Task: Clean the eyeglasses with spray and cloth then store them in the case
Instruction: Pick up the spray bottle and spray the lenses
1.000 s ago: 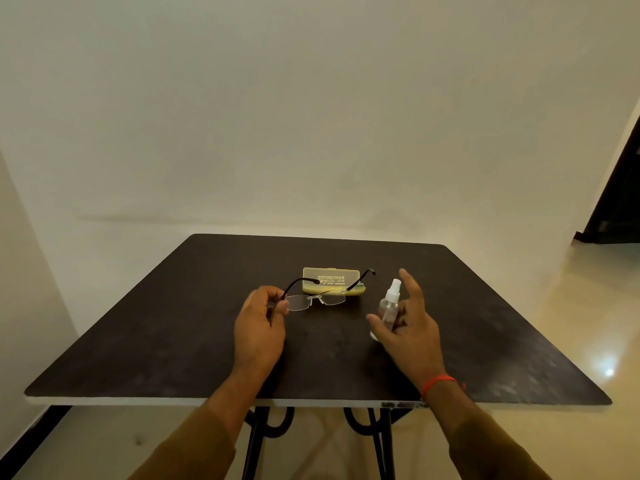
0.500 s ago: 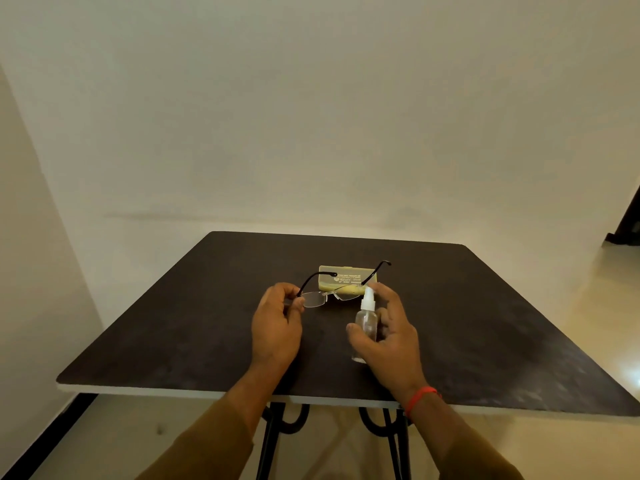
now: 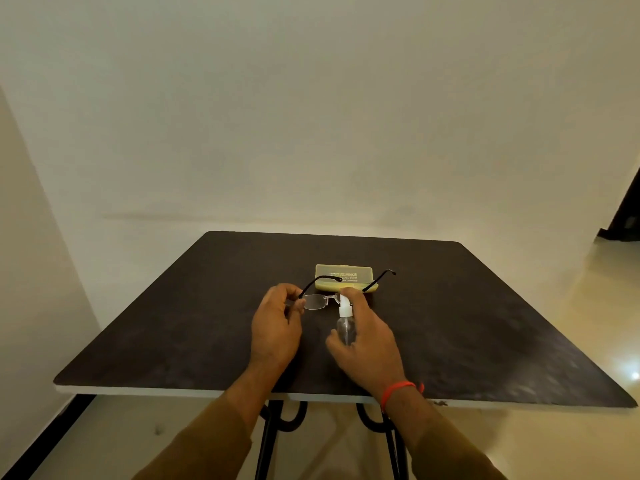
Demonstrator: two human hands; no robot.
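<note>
The rimless eyeglasses [image 3: 316,301] with dark temples hang over the table, and my left hand [image 3: 276,327] pinches them at the left lens corner. My right hand [image 3: 367,341] grips a small clear spray bottle [image 3: 345,323] with a white nozzle. The forefinger lies on top of the nozzle, which sits right beside the lenses. Behind the glasses a yellow-green case [image 3: 343,278] lies shut on the table, with something yellow showing under its front edge. I cannot make out a cloth for certain.
The dark square table [image 3: 173,334] stands on black metal legs against a pale wall. Its white front edge runs just under my wrists. A glossy cream floor lies to the right, with a dark doorway at the far right.
My right hand has carried the spray bottle left and up to the lenses, and the forefinger has come down on the nozzle. The left hand keeps its hold on the glasses.
</note>
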